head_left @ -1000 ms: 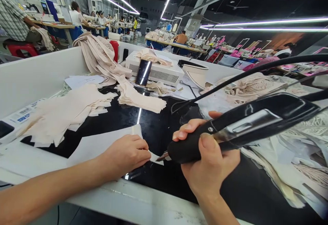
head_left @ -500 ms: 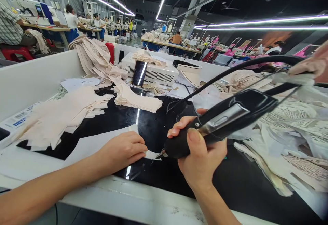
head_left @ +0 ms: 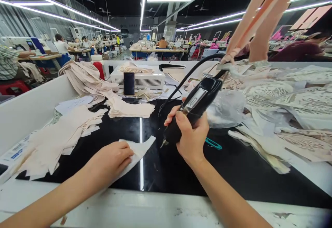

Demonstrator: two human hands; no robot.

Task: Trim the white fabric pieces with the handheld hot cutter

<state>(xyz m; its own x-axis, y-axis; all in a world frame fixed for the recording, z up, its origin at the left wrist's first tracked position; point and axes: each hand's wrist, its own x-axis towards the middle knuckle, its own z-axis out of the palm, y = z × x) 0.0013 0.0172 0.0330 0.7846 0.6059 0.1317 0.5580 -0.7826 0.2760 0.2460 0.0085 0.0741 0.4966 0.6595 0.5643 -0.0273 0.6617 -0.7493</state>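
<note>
My left hand (head_left: 111, 160) is closed on a white fabric piece (head_left: 145, 146) at the front of the glossy black work surface (head_left: 178, 172). The piece's narrow end curves up to the right, past my fingers. My right hand (head_left: 194, 136) grips a black corded hand tool (head_left: 178, 126) with a silver plate on its side, tilted so its thin metal tip (head_left: 163, 144) points down to the left. The tip is just right of the fabric's end, apart from it. A teal clip-like thing (head_left: 213, 144) lies right of my right wrist.
Pale fabric pieces lie stacked at left (head_left: 59, 127) and back centre (head_left: 129, 107). A phone (head_left: 129, 83) leans against a vented white box (head_left: 153, 81). Patterned fabric (head_left: 285, 96) and a clear plastic bag (head_left: 225, 107) lie at right. The tool's cable (head_left: 186, 75) hangs from peach cloth strips (head_left: 249, 24).
My right hand has raised the tool, and its tip has come away from the fabric. My left hand has drawn the white piece round, its end now angled up. The view has turned right.
</note>
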